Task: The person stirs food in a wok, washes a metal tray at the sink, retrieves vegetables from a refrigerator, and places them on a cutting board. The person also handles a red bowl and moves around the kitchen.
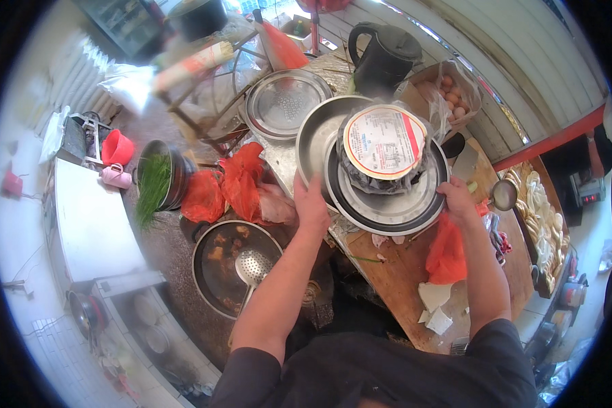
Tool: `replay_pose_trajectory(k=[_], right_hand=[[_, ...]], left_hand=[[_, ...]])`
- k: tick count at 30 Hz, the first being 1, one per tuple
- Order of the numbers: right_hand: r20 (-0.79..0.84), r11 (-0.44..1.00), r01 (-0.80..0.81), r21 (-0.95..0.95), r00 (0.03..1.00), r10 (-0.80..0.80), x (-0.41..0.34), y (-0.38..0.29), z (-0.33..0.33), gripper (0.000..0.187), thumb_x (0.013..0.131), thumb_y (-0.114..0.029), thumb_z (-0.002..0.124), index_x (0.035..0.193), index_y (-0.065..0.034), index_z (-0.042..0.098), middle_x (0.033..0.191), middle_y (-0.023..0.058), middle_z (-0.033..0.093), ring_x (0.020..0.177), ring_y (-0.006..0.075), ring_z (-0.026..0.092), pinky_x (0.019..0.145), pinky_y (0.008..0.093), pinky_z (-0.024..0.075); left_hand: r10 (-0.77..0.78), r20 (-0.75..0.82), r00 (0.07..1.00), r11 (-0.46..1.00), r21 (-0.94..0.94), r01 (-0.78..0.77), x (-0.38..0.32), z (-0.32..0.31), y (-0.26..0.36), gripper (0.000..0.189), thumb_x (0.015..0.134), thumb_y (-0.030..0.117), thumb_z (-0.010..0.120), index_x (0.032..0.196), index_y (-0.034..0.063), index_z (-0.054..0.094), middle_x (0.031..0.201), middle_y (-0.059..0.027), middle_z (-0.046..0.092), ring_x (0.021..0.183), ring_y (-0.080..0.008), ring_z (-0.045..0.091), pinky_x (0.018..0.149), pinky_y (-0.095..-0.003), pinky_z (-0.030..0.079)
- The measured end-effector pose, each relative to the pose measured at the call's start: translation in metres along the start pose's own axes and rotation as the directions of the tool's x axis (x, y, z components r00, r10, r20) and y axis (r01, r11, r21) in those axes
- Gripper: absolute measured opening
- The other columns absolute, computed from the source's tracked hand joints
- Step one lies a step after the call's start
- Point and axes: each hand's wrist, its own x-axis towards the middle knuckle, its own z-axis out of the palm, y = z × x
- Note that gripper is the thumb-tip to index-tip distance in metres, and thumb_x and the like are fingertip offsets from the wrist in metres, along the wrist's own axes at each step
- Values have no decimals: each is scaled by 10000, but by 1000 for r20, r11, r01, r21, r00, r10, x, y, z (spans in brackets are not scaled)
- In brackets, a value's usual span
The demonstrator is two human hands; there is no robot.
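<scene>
My right hand (458,200) grips the right rim of a round steel pan (354,217) with a dark inner band. On this pan rest a shallow metal lid or plate (423,191) and a plastic-wrapped round package (382,140) of dark contents, with a printed label on top. The pan overlaps a wider steel basin (316,130). My left hand (312,206) holds the basin's lower left rim, its fingertips blurred. Below the right forearm lie a red plastic bag (446,250) and white broken pieces (435,298) on a wooden board (395,285).
A wok (217,285) with dark liquid and a perforated ladle (253,266) stands lower left. Behind are a round metal lid (288,102), a black kettle (387,56) and a box of eggs (451,97). Pale dough pieces (538,219) fill a tray at right. Chopped greens (154,181) overhang a pot.
</scene>
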Motion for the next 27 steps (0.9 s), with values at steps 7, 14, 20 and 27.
replay_pose_trajectory(k=[7, 14, 20, 27], right_hand=[[-114, 979, 112, 171, 989, -93, -3, -7, 11, 203, 857, -58, 571, 1056, -46, 612, 801, 19, 655, 562, 129, 603, 434, 267, 451], [-126, 965, 180, 191, 979, -158, -10, -47, 11, 208, 860, -56, 567, 1058, -18, 617, 880, 69, 693, 696, 161, 671, 565, 295, 554], [-151, 956, 201, 215, 974, -171, 8, -39, 24, 200, 862, -55, 569, 1049, -13, 626, 855, 76, 678, 677, 167, 657, 538, 288, 528], [6, 957, 177, 229, 983, -183, 57, -56, 96, 221, 852, -44, 545, 1034, 17, 654, 846, 83, 679, 699, 176, 655, 557, 305, 500]], left_hand=[[-16, -100, 995, 1000, 20, 19, 42, -9, 36, 438, 1038, 194, 526, 1423, 3, 441, 1338, -125, 561, 1171, -216, 561, 992, -352, 462], [19, -163, 986, 993, 116, 0, 167, -31, 60, 589, 1036, 323, 532, 1480, 12, 301, 1361, -190, 544, 1161, -307, 619, 955, -447, 553], [293, -212, 932, 461, 886, 56, 205, -4, 76, 630, 997, 387, 588, 1462, 4, 401, 1385, -227, 531, 1218, -317, 580, 1032, -438, 465], [102, 161, 982, 691, 698, -187, 113, 64, 120, 933, 884, 470, 742, 1536, -17, 286, 1444, -253, 477, 1315, -309, 493, 1075, -407, 405]])
